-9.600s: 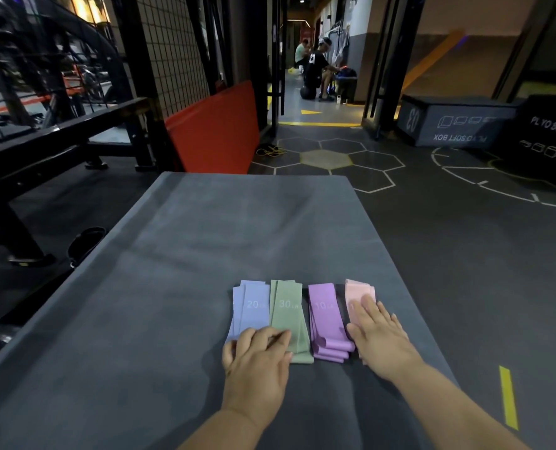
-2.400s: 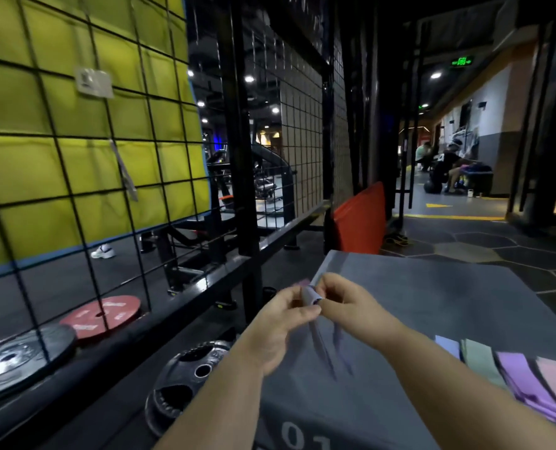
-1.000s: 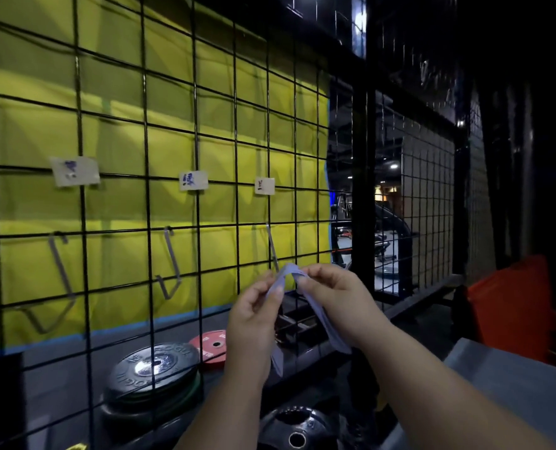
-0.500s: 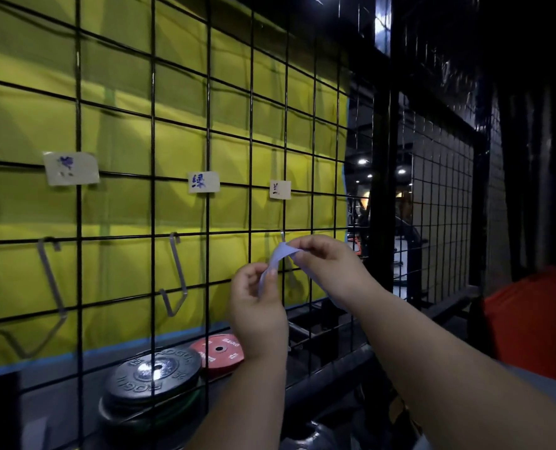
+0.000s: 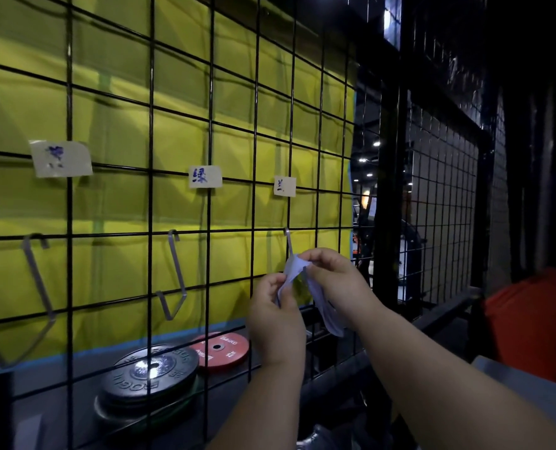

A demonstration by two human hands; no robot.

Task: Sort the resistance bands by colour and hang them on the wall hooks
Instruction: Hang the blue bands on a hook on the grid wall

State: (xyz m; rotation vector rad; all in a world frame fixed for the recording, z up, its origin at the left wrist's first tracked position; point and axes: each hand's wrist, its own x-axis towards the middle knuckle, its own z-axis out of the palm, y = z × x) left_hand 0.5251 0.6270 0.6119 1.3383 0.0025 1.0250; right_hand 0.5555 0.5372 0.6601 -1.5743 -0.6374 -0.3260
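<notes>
Black wire grid fills the frame from 9 o'clock across to about 2 o'clock. Yellow padding sits behind it. Orange pad at 4 o'clock, dim. Corner of grey surface just below the pad, toward 5 o'clock. Black weight plate lies flat at 7 o'clock behind the grid. Smaller red plate is just beside it on its 2 o'clock side, edges touching or overlapping.

Left hand is near centre, slightly toward 6 o'clock. Its grip pinches one side of the band between thumb and fingers. Right hand is at the left hand's 2 o'clock, grip pinching the top of the same band.

Three metal hooks hang off one grid wire: left hook at 9 o'clock, middle hook left of centre, right hook just above the hands. Only the right hook's upper stem shows; its lower end is hidden behind band and fingers.

Pale blue-lilac band is held up against the grid at the right hook, loop pulled apart between both hands, tail hanging down toward 5 o'clock under the right wrist. Cannot tell if it is on the hook.

One paper label above each hook: left label, middle label, right label, handwritten blue marks.
</notes>
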